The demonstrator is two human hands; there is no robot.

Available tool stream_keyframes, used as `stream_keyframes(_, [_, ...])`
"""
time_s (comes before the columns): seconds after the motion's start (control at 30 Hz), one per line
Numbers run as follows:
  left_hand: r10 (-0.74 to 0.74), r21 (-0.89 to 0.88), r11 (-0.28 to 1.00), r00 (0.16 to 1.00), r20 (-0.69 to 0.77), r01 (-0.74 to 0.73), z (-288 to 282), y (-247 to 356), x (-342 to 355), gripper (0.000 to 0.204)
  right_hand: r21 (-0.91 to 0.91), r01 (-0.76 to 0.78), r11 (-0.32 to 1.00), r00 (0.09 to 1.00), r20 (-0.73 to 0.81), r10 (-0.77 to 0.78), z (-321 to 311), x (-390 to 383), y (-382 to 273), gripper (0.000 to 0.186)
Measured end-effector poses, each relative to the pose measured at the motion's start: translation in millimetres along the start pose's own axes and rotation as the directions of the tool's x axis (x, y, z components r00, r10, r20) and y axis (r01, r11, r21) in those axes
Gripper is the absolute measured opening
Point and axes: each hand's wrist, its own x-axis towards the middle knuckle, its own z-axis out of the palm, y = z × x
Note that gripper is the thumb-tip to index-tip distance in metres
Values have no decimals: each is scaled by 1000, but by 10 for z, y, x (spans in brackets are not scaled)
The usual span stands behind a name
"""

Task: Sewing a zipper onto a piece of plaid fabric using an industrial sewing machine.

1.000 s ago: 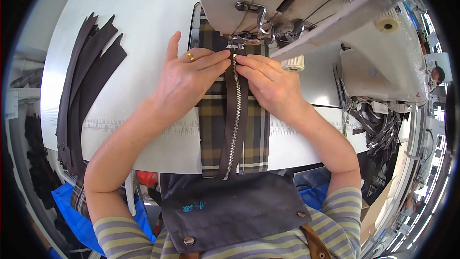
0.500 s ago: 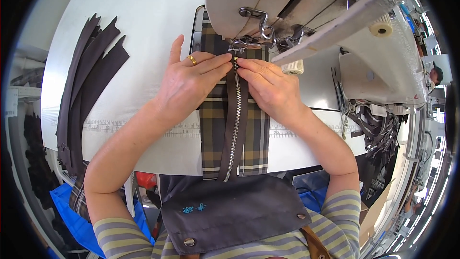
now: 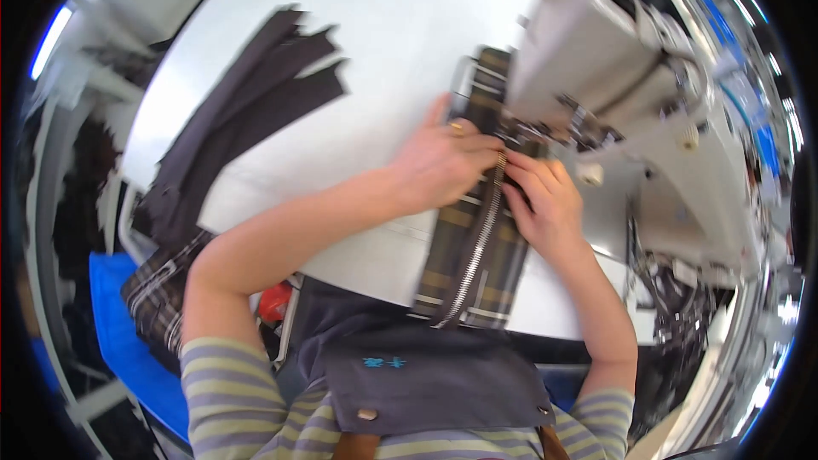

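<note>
A dark zipper [image 3: 479, 257] with metal teeth runs lengthwise over a piece of brown and black plaid fabric [image 3: 445, 243]. At the zipper's far end, just in front of the sewing machine's presser foot [image 3: 521, 129], both my hands meet. My left hand [image 3: 436, 163], with a ring on one finger, presses its fingertips on the zipper's left edge, thumb raised. Opposite it, my right hand [image 3: 550, 209] has its fingers bent and closed on the right edge of the tape. Motion blur hides the exact contact of the fingertips.
Several dark fabric strips [image 3: 243, 111] lie on the white table [image 3: 383, 43] at left. The sewing machine [image 3: 588, 47] rises at right, with scissors [image 3: 632, 251] and dark scraps [image 3: 682, 294] beyond. A blue bin [image 3: 128, 349] with plaid cloth [image 3: 158, 285] stands lower left.
The view has swung and tilted, so the table, machine and fabric appear shifted right and slanted. Both hands stay at the zipper's far end beside the presser foot.
</note>
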Motion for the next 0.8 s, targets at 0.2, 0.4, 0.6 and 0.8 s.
stream_keyframes(0.2, [-120,284,955,987,111,84,-661,5,-298,26,-35,39,999,999,-30,-40,-1,53,-78,24])
stream_keyframes(0.4, [-817,572,429,570,-85,699,-1455,-996,-1257,62,6,57,998,997,-60,-57,28,-21,-17,25])
stream_keyframes(0.6, [-736,271,607,657,-163,747,-1523,-1451,-1346,47,-18,55,998,994,-96,-56,58,-56,-12,23])
stream_keyframes(0.8, [-533,440,644,779,-330,626,-1489,-1648,-1149,24,-28,40,999,994,-102,-43,73,-79,-16,21])
